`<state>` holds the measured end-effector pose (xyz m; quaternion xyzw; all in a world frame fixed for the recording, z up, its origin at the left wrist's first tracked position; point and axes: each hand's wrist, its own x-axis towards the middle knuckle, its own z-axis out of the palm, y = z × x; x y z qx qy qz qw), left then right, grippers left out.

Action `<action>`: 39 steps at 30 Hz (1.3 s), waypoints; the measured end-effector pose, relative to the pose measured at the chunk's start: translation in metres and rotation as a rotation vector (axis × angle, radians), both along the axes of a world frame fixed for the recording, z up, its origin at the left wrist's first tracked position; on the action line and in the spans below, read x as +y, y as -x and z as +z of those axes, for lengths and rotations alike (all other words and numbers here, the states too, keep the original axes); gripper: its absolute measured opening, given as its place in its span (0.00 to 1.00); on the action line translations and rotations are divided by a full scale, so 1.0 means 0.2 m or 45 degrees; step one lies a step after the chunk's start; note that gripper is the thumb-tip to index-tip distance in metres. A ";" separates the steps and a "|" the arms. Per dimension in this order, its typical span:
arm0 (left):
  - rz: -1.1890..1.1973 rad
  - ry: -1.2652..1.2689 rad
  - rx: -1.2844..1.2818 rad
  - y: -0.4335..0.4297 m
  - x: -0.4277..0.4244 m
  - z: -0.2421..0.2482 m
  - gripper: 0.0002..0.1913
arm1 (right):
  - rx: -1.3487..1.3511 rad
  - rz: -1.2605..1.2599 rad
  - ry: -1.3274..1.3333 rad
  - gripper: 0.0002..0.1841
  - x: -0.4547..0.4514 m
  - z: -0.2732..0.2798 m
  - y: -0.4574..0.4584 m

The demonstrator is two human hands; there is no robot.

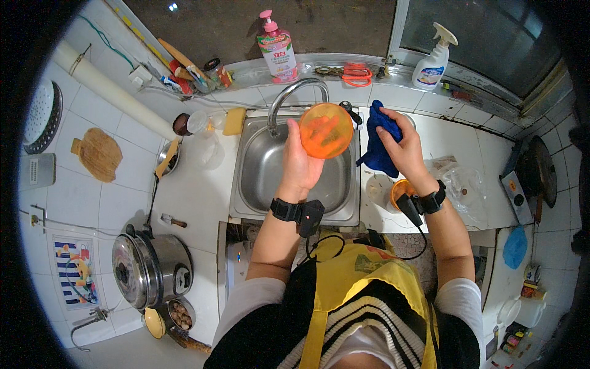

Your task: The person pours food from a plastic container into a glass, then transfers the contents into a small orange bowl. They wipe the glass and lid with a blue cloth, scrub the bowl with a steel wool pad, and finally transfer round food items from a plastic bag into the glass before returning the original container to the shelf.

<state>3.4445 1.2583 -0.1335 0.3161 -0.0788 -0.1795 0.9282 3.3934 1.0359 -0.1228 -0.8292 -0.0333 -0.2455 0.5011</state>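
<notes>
My left hand (302,161) holds a translucent orange round lid or shallow bowl (326,131) above the right part of a steel sink (295,177); fingers show through it. In my right hand (403,140) is a dark blue cloth (381,143), bunched and hanging over the counter just right of the sink. Below that hand, an orange-rimmed container (402,193) stands on the white counter, partly hidden by the wrist. The curved chrome faucet (295,90) arches behind the orange piece, its black-topped handle (348,108) between the two hands.
Left of the sink are a yellow sponge (234,121), clear plastic containers (203,147), a small knife (174,221) and a steel rice cooker (154,267). The sill holds a pink pump bottle (279,53), red-handled scissors (357,74) and a spray bottle (432,64). A plastic bag (463,189) lies at right.
</notes>
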 end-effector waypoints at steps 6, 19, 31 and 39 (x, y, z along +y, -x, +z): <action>-0.042 0.039 0.123 0.03 0.00 -0.05 0.39 | 0.205 0.017 -0.084 0.22 -0.11 -0.17 -0.06; -0.171 0.169 0.106 0.11 0.00 -0.20 0.26 | 0.036 0.504 0.001 0.27 0.14 0.07 -0.05; 0.088 -0.204 0.101 0.14 0.10 -0.34 0.24 | -0.003 0.671 0.364 0.19 0.34 -0.11 -0.13; 0.379 -0.134 0.293 0.25 0.28 -0.38 0.21 | 0.384 0.735 0.887 0.20 -0.05 -0.43 -0.31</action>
